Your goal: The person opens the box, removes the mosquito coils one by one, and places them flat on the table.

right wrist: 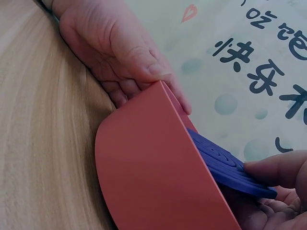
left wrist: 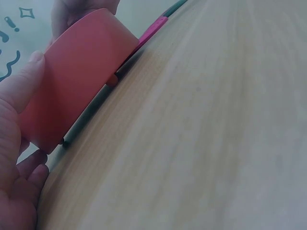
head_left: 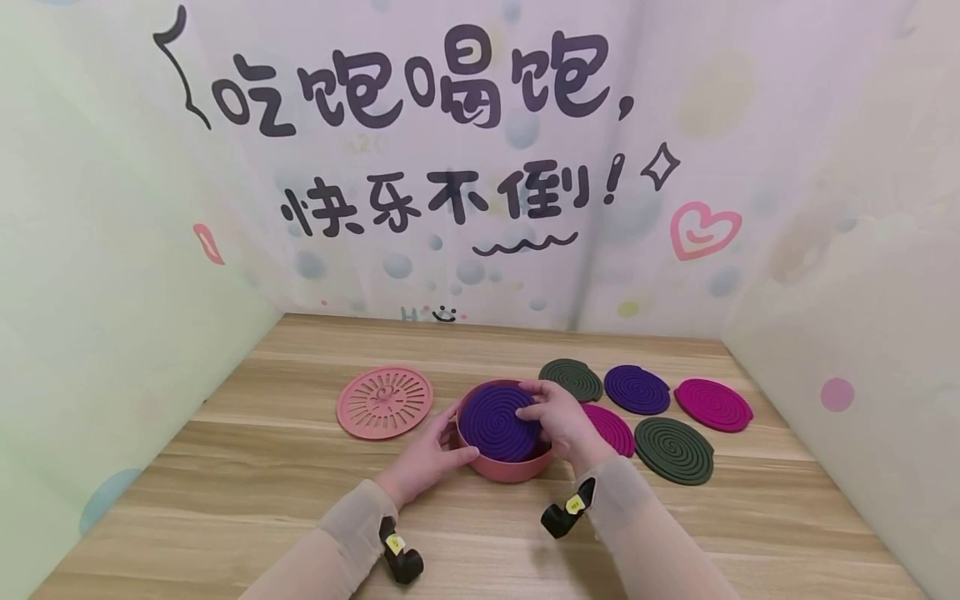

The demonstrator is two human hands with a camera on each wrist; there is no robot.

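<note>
Right hand [head_left: 561, 419], partly curled, pinching purple coaster [head_left: 495, 422]

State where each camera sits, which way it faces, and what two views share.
Head: worn on the head, facing forward and down at the pink bowl; shows the left hand, right hand and sleeved forearms.
Left wrist: on that wrist, facing the bowl's outer wall, low over the table; shows part of each hand.
Right wrist: on that wrist, facing the bowl's side and the purple coaster; both hands show.
Shared: head and right wrist both show coaster and lettering.
</note>
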